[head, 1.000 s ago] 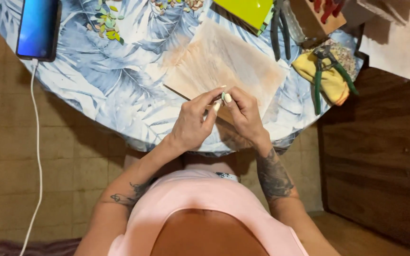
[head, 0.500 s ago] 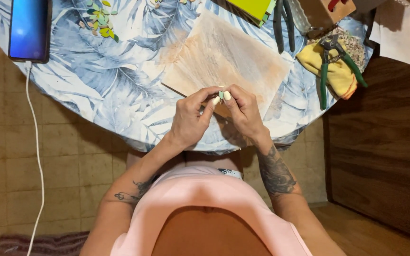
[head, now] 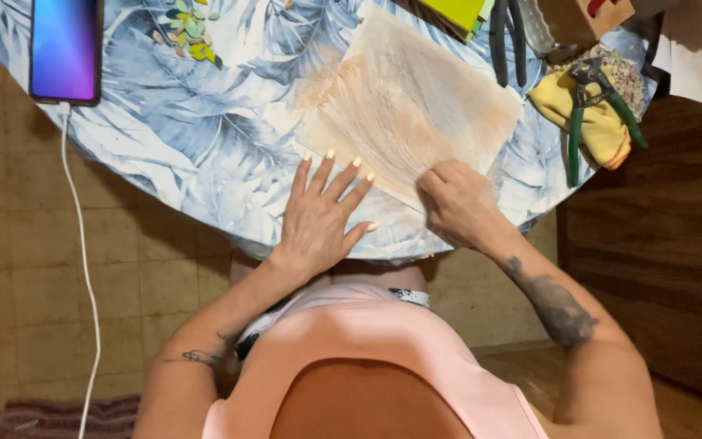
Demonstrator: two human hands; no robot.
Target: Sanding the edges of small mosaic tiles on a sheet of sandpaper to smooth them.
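My left hand (head: pixel 318 215) lies flat and open on the blue leaf-patterned tablecloth (head: pixel 205 138), fingers spread, its fingertips touching the near edge of a beige, orange-stained board (head: pixel 416 106). My right hand (head: pixel 457 203) rests on the board's near corner with its fingers curled shut. Whether anything is inside that hand is hidden. The small pale piece seen earlier is not visible.
A lit phone (head: pixel 65 49) lies at the table's far left with a white cable (head: pixel 83 260) hanging to the floor. Green-handled pliers (head: pixel 595 106) sit on a yellow cloth (head: pixel 558 102) at the right. Dark pliers (head: pixel 504 32) and small green cut-outs (head: pixel 188 32) lie further back. A dark wooden cabinet (head: pixel 668 244) stands right.
My hands have come apart. The left one has let go of the small pale piece and spread flat on the cloth; the right one has closed over the board's corner.
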